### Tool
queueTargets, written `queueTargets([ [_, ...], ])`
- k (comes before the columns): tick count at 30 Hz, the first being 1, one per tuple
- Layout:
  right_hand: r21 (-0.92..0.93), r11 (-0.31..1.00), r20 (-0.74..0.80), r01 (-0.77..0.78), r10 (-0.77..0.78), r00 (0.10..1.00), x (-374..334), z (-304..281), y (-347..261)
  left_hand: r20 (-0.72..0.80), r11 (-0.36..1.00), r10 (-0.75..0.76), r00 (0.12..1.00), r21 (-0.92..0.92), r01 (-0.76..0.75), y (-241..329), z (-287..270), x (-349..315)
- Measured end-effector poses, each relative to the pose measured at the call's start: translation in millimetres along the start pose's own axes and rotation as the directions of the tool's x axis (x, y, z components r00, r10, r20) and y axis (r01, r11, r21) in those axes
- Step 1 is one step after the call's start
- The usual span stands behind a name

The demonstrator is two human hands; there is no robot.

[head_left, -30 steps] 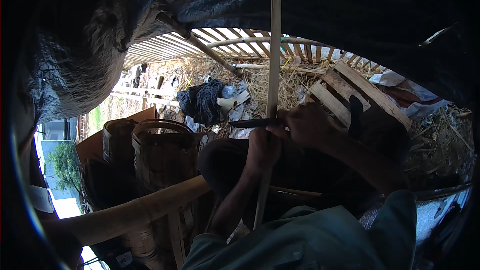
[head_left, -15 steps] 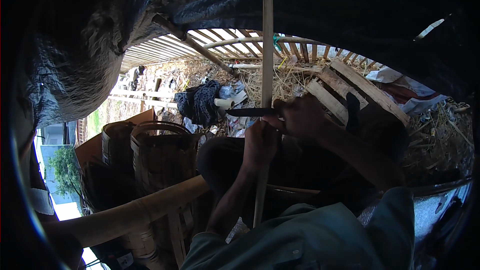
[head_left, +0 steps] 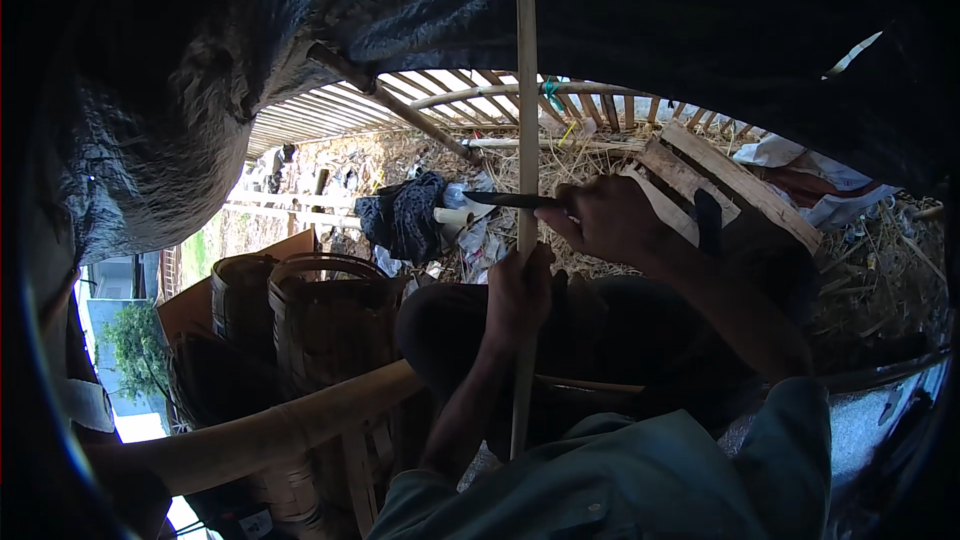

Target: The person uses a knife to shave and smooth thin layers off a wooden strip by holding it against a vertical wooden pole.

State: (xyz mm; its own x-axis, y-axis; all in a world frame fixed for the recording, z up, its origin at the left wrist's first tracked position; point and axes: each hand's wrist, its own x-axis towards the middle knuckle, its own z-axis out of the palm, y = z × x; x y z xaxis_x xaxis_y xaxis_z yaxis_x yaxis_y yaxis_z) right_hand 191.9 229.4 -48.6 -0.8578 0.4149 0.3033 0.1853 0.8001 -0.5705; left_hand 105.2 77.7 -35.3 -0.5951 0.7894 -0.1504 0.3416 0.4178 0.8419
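Note:
A long, pale bamboo strip runs upright through the middle of the view, from the top edge down to my lap. Around its lower part my left hand is closed. Just above and to the right, my right hand grips a knife whose handle is hidden in the fingers. Its dark blade points left and crosses the strip a short way above my left hand. Shadow hides whether the edge touches the strip.
Woven baskets stand at the left behind a thick bamboo pole. Wooden planks lie at the right, near straw and scraps. A dark patterned cloth lies ahead. Black plastic sheeting hangs overhead, before a slatted bamboo fence.
My right hand and the knife have moved up along the strip, away from my left hand. My left hand still holds the strip, at nearly the same place.

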Motion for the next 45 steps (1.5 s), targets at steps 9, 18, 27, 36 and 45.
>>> queueTargets([
  [9, 0.094, 0.995, 0.074, 0.042, -0.05, 0.996, -6, -7, 0, -0.027, 0.997, -0.027, 0.999, -0.074, 0.025, -1, 2, -2],
  [18, -0.113, 0.993, 0.158, 0.025, -0.006, 0.987, -12, -18, -37, -0.077, 0.887, 0.323, 0.943, 0.373, -0.274, 5, 12, -12],
  [27, -0.028, 0.999, 0.126, 0.025, -0.021, 0.992, -11, -13, -30, 0.062, 0.838, -0.12, 0.991, -0.529, 0.134, 5, -6, -10],
  [36, 0.08, 0.997, 0.155, 0.024, -0.037, 0.987, -14, -12, -22, 0.26, 0.539, -0.244, 0.934, -0.765, 0.353, 2, -17, -10],
  [45, 0.051, 0.994, 0.152, 0.093, -0.1, 0.983, -17, -6, -26, 0.155, 0.735, -0.206, 0.966, -0.627, 0.258, 6, -18, -9],
])
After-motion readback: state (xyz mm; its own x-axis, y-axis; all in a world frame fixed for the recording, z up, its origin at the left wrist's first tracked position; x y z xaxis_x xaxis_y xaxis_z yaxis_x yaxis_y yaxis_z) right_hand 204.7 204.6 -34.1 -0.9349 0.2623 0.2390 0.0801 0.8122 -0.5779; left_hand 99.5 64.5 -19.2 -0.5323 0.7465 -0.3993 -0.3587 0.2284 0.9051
